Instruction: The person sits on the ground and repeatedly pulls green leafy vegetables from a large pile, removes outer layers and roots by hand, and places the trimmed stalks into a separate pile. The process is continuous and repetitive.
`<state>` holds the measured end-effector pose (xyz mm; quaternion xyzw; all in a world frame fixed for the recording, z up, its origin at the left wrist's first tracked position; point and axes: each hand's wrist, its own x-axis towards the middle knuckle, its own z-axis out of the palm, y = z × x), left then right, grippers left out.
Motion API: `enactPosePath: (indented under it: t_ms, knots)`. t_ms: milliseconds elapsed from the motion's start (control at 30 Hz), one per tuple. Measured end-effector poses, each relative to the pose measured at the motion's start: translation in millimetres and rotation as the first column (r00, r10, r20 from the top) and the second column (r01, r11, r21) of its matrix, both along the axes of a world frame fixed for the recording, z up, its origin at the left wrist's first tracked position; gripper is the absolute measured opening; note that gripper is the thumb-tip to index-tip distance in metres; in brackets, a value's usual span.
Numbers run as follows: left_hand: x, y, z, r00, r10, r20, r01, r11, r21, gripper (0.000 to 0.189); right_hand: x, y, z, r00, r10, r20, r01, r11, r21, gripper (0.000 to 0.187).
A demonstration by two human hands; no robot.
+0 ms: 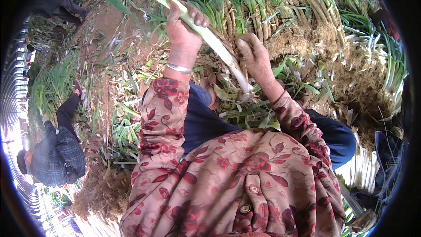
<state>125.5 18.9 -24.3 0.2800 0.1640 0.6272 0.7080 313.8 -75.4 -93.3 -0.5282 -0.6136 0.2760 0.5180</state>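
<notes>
My left hand, with a silver bangle at the wrist, grips a large green onion around its upper stalk. The onion slants across in front of me, its green leaves at the top left and its white root end low, near my knees. Close beside the lower stalk is my right hand, fingers curled in a pinch. A thin brown strip of dry outer leaf runs along the stalk to those fingers, which partly hide it.
Unpeeled green onions with brown roots lie in rows ahead. Peeled white onions are stacked at the right. Leaf scraps litter the soil. A person in a plaid jacket is at the left, and another person's dark legs show at the upper left.
</notes>
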Motion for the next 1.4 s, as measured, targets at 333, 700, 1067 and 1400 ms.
enactPosePath:
  t_ms: [333,700,1067,1400]
  knots:
    - [-17.4,8.6,9.1,0.983,0.161,-0.084,-0.17,0.979,-0.114,0.045,-11.0,5.1,14.1,0.975,0.158,0.155,-0.169,0.984,0.058,0.015]
    - [-18.3,12.6,4.9,0.999,-0.025,0.033,0.024,1.0,0.016,0.042,0.2,0.9,48.7,0.95,0.312,-0.019,-0.31,0.948,0.072,0.032]
    - [-29.6,17.0,10.5,0.992,-0.125,0.019,0.121,0.983,0.135,0.049,5.1,-25.8,39.7,0.86,0.368,-0.353,-0.341,0.93,0.14,0.006]
    - [-50.0,36.9,6.0,0.972,-0.092,0.218,0.057,0.985,0.164,0.05,87.7,-88.6,17.9,0.307,-0.016,-0.951,-0.699,0.675,-0.237,0.007]
